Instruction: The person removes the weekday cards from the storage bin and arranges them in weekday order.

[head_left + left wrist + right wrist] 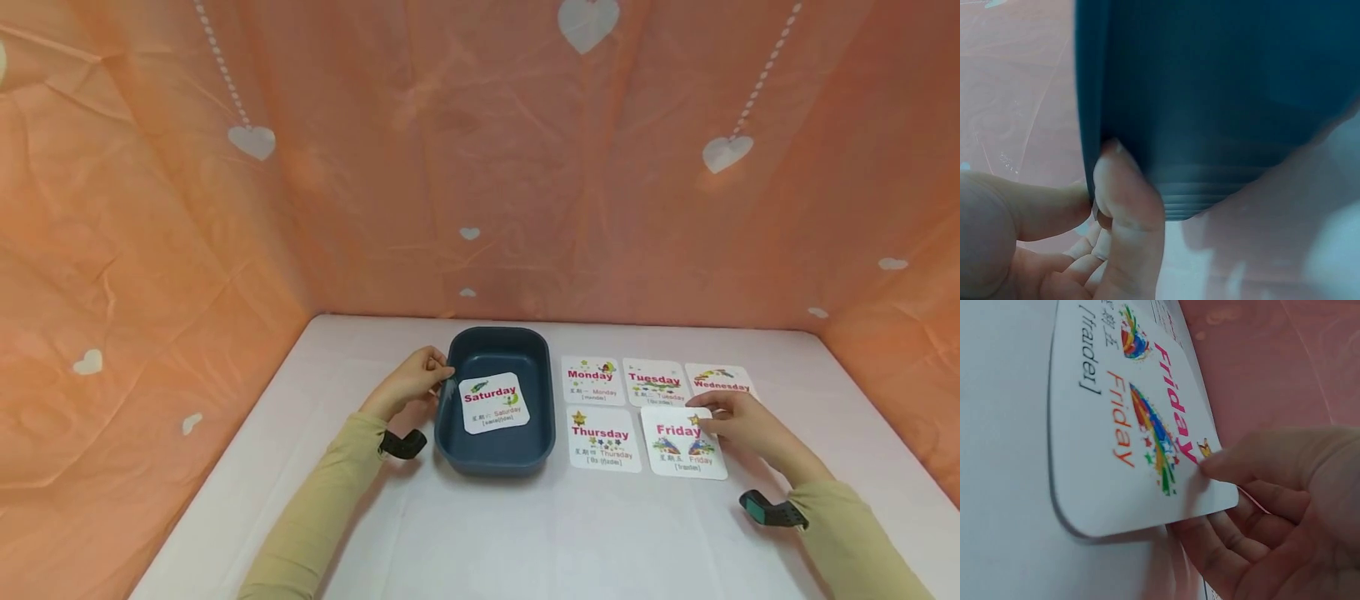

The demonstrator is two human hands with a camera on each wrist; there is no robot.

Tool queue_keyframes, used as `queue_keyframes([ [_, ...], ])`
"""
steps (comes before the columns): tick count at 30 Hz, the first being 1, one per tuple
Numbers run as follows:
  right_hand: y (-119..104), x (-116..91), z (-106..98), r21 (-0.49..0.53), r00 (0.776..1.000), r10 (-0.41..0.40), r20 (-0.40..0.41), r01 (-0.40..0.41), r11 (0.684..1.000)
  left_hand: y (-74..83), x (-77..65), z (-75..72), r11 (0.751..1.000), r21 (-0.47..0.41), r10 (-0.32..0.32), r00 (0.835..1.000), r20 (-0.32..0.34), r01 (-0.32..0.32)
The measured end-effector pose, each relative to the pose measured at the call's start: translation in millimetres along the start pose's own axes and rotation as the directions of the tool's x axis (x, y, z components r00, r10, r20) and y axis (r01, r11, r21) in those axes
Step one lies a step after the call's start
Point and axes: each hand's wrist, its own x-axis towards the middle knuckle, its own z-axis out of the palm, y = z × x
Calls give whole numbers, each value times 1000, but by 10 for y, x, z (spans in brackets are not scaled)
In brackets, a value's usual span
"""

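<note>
Right hand [750, 429] pinches the Friday card [684, 442], at three o'clock from the Thursday card [604, 439], while the left hand [408, 383] pinches the blue tub [495, 468] near ten o'clock. Keep the Friday card level so it won't nudge its neighbors.

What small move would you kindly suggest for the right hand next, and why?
Probably lay the Friday card flat and let go: the right hand pinches it beside the Thursday card, with fingers under its edge.
</note>
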Motion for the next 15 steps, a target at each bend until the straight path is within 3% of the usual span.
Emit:
queue_keyframes([
  [15,50,39,39,-115,998,-50,-35,45,992,-5,-13,15,1000,4,3,1000,-29,-3],
])
